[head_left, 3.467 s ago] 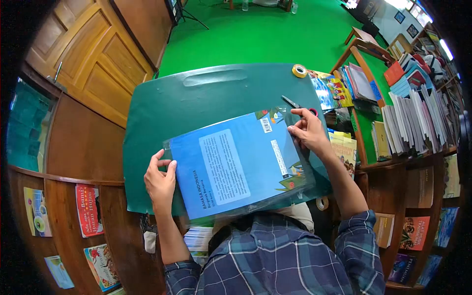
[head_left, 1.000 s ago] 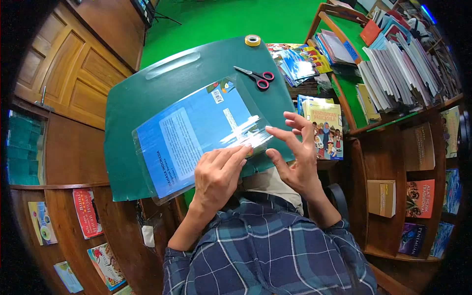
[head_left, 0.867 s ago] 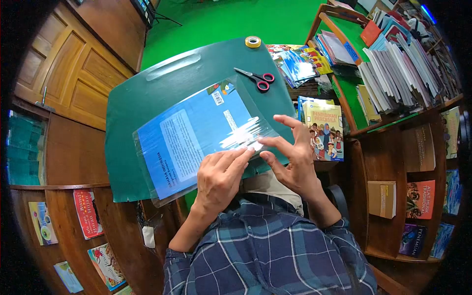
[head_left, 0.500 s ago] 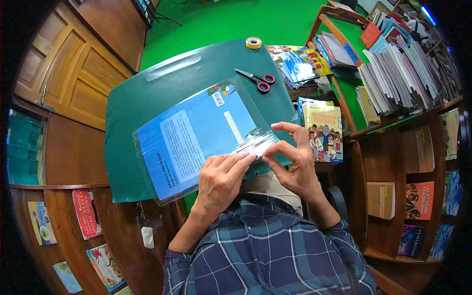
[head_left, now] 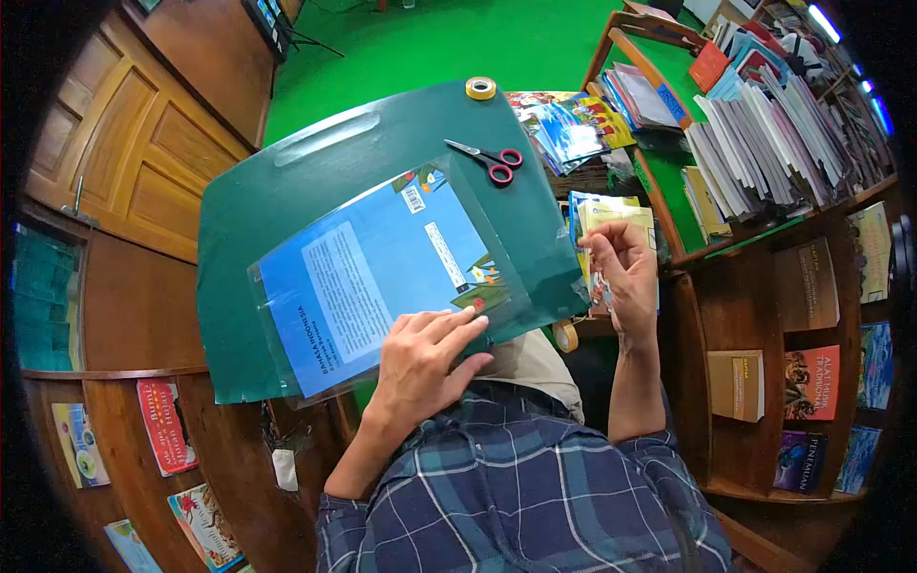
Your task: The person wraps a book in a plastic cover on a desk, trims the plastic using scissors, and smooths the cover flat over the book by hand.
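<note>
A blue book (head_left: 373, 258), back cover up, lies slanted on the green table inside a clear plastic cover (head_left: 511, 286) that reaches past its edges. My left hand (head_left: 430, 353) rests flat on the book's near edge, fingers stretched out and thumb apart. Beyond the table's right edge, my right hand (head_left: 626, 277) is raised with thumb and fingertips pinched together. Whatever it may hold is too small or too clear to make out. A tape roll (head_left: 565, 335) shows just below the table's edge, under my right hand.
Scissors (head_left: 492, 160) with red-rimmed handles lie on the green table (head_left: 248, 205), and another tape roll (head_left: 480, 88) sits at its far corner. Stacked books (head_left: 578, 134) stand to the right. Shelves of books (head_left: 764, 382) curve around both sides.
My right hand has left the book's corner and moved right, past the table's edge. My left hand has flattened on the book. The tape roll below the edge has come into view.
</note>
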`<state>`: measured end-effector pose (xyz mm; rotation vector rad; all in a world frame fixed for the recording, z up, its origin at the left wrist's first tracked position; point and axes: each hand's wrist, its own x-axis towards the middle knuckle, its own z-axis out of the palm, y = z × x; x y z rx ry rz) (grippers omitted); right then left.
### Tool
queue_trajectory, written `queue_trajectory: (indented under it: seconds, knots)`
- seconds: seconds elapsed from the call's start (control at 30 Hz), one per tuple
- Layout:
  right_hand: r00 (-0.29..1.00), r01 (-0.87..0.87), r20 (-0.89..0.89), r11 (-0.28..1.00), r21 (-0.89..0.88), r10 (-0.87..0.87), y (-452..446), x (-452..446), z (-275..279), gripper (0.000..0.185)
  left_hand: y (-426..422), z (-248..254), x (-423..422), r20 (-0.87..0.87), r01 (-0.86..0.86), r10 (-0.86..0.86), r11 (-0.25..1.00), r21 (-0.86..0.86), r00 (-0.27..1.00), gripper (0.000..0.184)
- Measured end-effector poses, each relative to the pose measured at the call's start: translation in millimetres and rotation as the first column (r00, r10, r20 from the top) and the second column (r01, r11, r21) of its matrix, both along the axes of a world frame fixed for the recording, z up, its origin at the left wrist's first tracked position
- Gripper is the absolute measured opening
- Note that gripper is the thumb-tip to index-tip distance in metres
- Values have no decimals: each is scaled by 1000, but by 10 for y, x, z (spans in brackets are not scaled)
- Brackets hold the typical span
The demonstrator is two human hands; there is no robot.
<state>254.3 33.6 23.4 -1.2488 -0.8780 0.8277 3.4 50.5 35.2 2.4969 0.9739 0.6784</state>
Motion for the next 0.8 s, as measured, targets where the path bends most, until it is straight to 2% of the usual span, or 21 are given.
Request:
queue_trajectory:
  seconds: [0.1,0.23,0.27,0.4,0.43,0.57,0.73,0.8]
  knots:
    - [996,74,-54,996,-40,-77,74,92,-83,5,-12,8,0,-25,58,-59,998,-27,998,31]
    - [943,173,300,982,-78,-143,182,209,-205,5,-24,-58,-47,-8,110,-110,994,-20,994,31]
    - [945,166,297,984,-73,-137,211,202,-204,5,-24,-62,-58,-10,102,-102,995,-14,995,31]
    - [816,256,543,966,-36,-196,310,150,-192,6,-17,-62,-92,35,127,-125,991,-34,992,30]
    - [817,251,543,968,-31,-194,334,143,-188,6,-12,-53,-101,35,121,-120,992,-29,992,30]
    - [664,290,712,956,35,-228,405,133,-184,8,5,20,-128,23,121,-119,990,-70,993,28]
    - [787,181,609,981,-66,-104,506,167,-174,11,80,122,-255,-32,125,-127,990,-59,991,27]
    - [760,185,642,980,-69,-98,584,225,-148,11,152,192,-306,-56,123,-124,992,-36,991,27]
